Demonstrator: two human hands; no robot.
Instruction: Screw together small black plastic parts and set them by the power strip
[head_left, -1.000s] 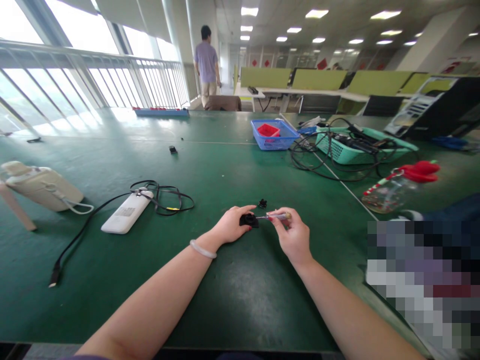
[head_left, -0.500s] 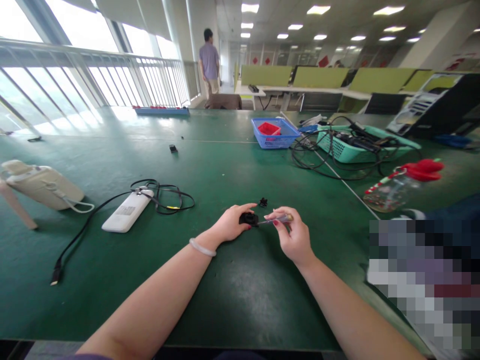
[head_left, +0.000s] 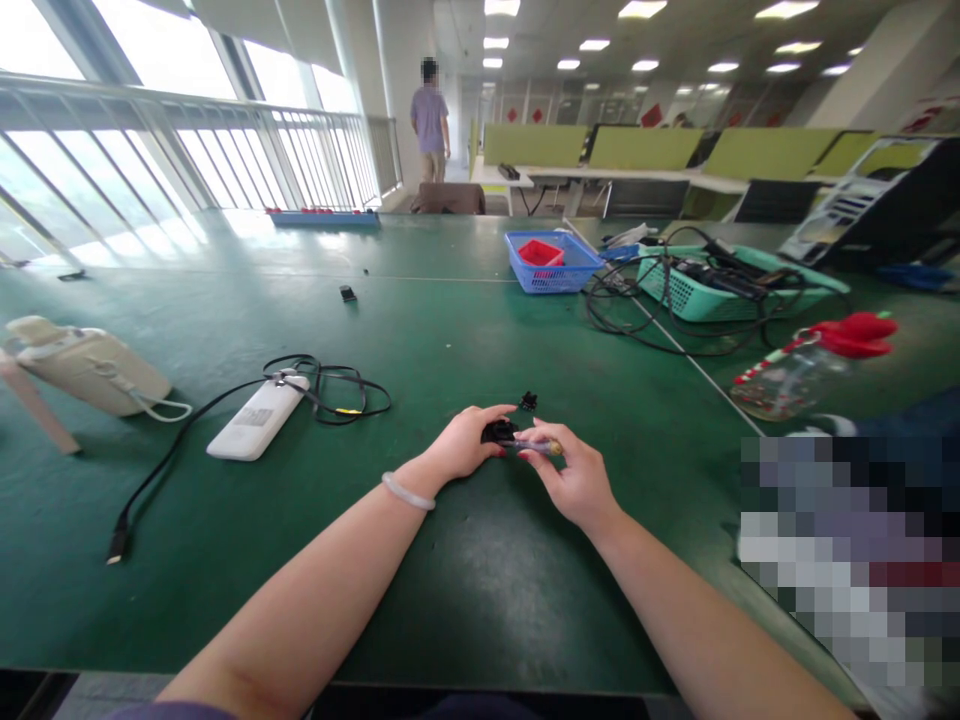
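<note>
My left hand (head_left: 466, 443) is closed round a small black part (head_left: 498, 431), thumb below and forefinger above, low over the green table (head_left: 480, 560). Its exact kind is too small to make out. A screwdriver (head_left: 546, 446) with a clear, yellowish-ended handle lies in my right hand (head_left: 576, 474), pinched between thumb and fingers. Its shaft points left to the black part, and the fingers hide where the tip meets it. Just beyond my hands rests a small black toothed piece (head_left: 529, 401).
To the left lie a white power bank (head_left: 259, 420) with a black cable and a beige bottle (head_left: 101, 370). Farther back stand a blue basket (head_left: 551, 275) and a green basket (head_left: 682, 295) of cables. A red-topped bottle (head_left: 795, 370) leans right. A person (head_left: 430, 120) stands beyond.
My right hand and the screwdriver have moved left, closer to the black part, and the handle has turned. My left hand keeps its hold. The person in the background has shifted slightly.
</note>
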